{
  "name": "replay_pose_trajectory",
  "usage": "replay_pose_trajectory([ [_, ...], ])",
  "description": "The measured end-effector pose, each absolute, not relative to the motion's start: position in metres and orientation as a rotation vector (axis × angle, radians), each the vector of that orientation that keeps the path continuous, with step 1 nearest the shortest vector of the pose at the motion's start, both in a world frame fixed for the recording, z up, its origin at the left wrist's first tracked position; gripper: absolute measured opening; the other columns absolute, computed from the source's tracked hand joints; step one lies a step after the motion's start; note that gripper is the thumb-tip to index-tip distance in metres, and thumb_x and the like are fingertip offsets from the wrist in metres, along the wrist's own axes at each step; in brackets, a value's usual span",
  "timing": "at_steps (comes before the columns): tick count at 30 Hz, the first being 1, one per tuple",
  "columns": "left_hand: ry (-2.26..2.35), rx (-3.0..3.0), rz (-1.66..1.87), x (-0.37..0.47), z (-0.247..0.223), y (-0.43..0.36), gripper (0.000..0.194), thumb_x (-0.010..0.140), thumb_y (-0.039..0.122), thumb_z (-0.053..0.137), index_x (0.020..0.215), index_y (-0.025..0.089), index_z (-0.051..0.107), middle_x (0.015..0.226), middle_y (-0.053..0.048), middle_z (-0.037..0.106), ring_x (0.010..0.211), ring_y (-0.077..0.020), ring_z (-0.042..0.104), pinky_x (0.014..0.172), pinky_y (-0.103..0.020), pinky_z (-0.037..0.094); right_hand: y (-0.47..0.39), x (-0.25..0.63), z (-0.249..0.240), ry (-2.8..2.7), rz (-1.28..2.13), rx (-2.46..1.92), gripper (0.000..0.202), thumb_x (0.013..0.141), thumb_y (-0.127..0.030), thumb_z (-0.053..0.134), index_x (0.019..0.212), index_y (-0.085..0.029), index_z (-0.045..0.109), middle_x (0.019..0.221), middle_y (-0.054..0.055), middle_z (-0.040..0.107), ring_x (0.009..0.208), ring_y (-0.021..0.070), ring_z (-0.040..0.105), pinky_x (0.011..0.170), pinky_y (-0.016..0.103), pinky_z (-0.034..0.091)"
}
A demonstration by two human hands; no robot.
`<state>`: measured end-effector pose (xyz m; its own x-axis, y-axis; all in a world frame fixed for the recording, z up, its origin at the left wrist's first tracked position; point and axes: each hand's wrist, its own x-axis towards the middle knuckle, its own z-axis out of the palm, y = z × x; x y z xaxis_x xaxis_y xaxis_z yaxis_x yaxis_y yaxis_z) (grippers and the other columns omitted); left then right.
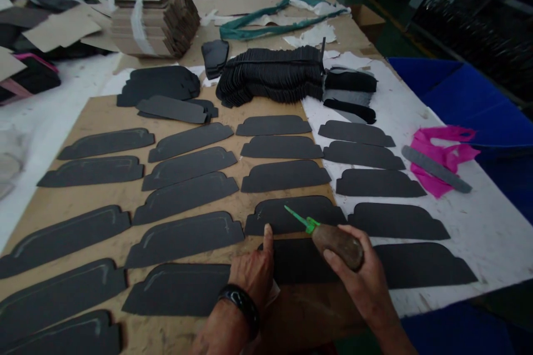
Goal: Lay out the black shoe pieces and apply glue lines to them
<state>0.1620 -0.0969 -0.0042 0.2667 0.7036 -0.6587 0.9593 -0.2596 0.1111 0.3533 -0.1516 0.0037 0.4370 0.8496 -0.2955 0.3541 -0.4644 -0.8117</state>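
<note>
My right hand [370,283] is wrapped round a brownish squeeze glue bottle [339,245] with a thin green nozzle. The nozzle's tip is over a dark grey shaped panel [308,213]; whether it touches cannot be made out. With its index finger stretched out, my left hand [254,272] presses on the lower edge of that same panel, the other fingers curled and holding nothing visible. Another dark panel [302,260] lies just below, partly behind both hands. On the left, several panels such as this one [185,237] carry a shiny line along their upper edge.
Rows of dark panels cover brown board [104,116] and white sheeting [458,233]. Behind them stand a long stack of black pieces [270,75] and a tied brown bundle [154,22]. A grey strip [435,169] lies on pink plastic [433,138], near a blue bin [449,94].
</note>
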Motion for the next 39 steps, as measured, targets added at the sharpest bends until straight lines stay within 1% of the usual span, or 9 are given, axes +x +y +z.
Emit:
replay_pose_trajectory([
  [4, 1.457, 2.069, -0.669, 0.16, -0.005, -0.097, 0.062, 0.082, 0.01, 0.036, 0.138, 0.01, 0.012, 0.073, -0.013, 0.067, 0.07, -0.0245, 0.065, 0.059, -0.033, 0.048, -0.141, 0.333, 0.002, -1.107, 0.93, -2.037, 0.044, 0.069, -0.04, 0.06, 0.107, -0.022, 0.047, 0.105, 0.006, 0.057, 0.095, 0.0216, 0.055, 0.082, 0.036, 0.046],
  [8, 1.45, 2.054, -0.661, 0.159, -0.004, -0.096, 0.06, 0.081, 0.008, 0.035, 0.138, 0.009, 0.015, 0.073, -0.012, 0.067, 0.069, -0.0219, 0.065, 0.059, -0.031, 0.048, -0.136, 0.327, -0.002, -1.163, 0.911, -2.063, 0.043, 0.069, -0.04, 0.06, 0.107, -0.023, 0.047, 0.108, 0.005, 0.054, 0.098, 0.022, 0.053, 0.084, 0.037, 0.045],
  [10, 1.44, 2.067, -0.634, 0.158, -0.005, -0.096, 0.059, 0.082, 0.009, 0.035, 0.138, 0.009, 0.016, 0.072, -0.012, 0.067, 0.068, -0.0226, 0.065, 0.058, -0.032, 0.048, -0.134, 0.325, -0.004, -1.182, 0.901, -2.06, 0.043, 0.069, -0.039, 0.06, 0.107, -0.023, 0.047, 0.109, 0.006, 0.053, 0.099, 0.0225, 0.052, 0.085, 0.038, 0.044],
  [17, 1.397, 2.051, -0.613, 0.156, -0.003, -0.094, 0.069, 0.075, 0.005, 0.041, 0.137, 0.006, 0.013, 0.074, -0.013, 0.068, 0.069, -0.0265, 0.065, 0.059, -0.038, 0.05, -0.13, 0.321, -0.005, -1.171, 0.891, -2.078, 0.043, 0.068, -0.037, 0.06, 0.105, -0.022, 0.047, 0.108, 0.006, 0.053, 0.1, 0.0233, 0.051, 0.087, 0.04, 0.042],
  [23, 1.423, 2.035, -0.593, 0.157, -0.003, -0.093, 0.059, 0.083, 0.01, 0.035, 0.137, 0.007, 0.015, 0.075, -0.012, 0.068, 0.068, -0.0275, 0.065, 0.06, -0.042, 0.051, -0.132, 0.328, 0.002, -1.134, 0.85, -2.127, 0.042, 0.068, -0.039, 0.059, 0.106, -0.023, 0.048, 0.107, 0.005, 0.055, 0.097, 0.0226, 0.053, 0.083, 0.038, 0.044],
  [29, 1.461, 2.063, -0.598, 0.158, -0.004, -0.093, 0.052, 0.086, 0.015, 0.031, 0.137, 0.01, 0.02, 0.072, -0.014, 0.068, 0.068, -0.0272, 0.066, 0.059, -0.04, 0.05, -0.145, 0.344, -0.001, -0.897, 0.815, -2.146, 0.053, 0.061, -0.043, 0.066, 0.106, -0.021, 0.051, 0.103, 0.007, 0.058, 0.093, 0.0242, 0.056, 0.078, 0.035, 0.047],
  [34, 1.478, 2.026, -0.638, 0.159, -0.002, -0.086, 0.048, 0.086, 0.014, 0.031, 0.134, 0.015, 0.025, 0.08, -0.012, 0.068, 0.074, -0.0274, 0.065, 0.061, -0.039, 0.049, -0.158, 0.355, -0.003, -0.438, 0.923, -1.837, 0.057, 0.057, -0.04, 0.071, 0.107, -0.022, 0.05, 0.1, 0.003, 0.059, 0.088, 0.0224, 0.057, 0.073, 0.035, 0.05],
  [37, 1.484, 2.036, -0.62, 0.158, 0.001, -0.079, 0.041, 0.083, 0.012, 0.032, 0.124, 0.017, 0.034, 0.08, -0.01, 0.068, 0.075, -0.0261, 0.065, 0.061, -0.036, 0.048, -0.16, 0.358, 0.006, -0.226, 1.033, -1.635, 0.051, 0.06, -0.035, 0.072, 0.104, -0.025, 0.05, 0.097, -0.001, 0.058, 0.082, 0.0174, 0.057, 0.066, 0.03, 0.052],
  [39, 1.5, 2.031, -0.61, 0.157, 0.005, -0.075, 0.032, 0.085, 0.016, 0.03, 0.116, 0.02, 0.039, 0.076, -0.008, 0.067, 0.073, -0.0254, 0.065, 0.06, -0.034, 0.047, -0.159, 0.361, 0.012, -0.17, 1.055, -1.591, 0.048, 0.06, -0.034, 0.073, 0.102, -0.026, 0.051, 0.098, -0.002, 0.057, 0.08, 0.015, 0.056, 0.064, 0.027, 0.053],
])
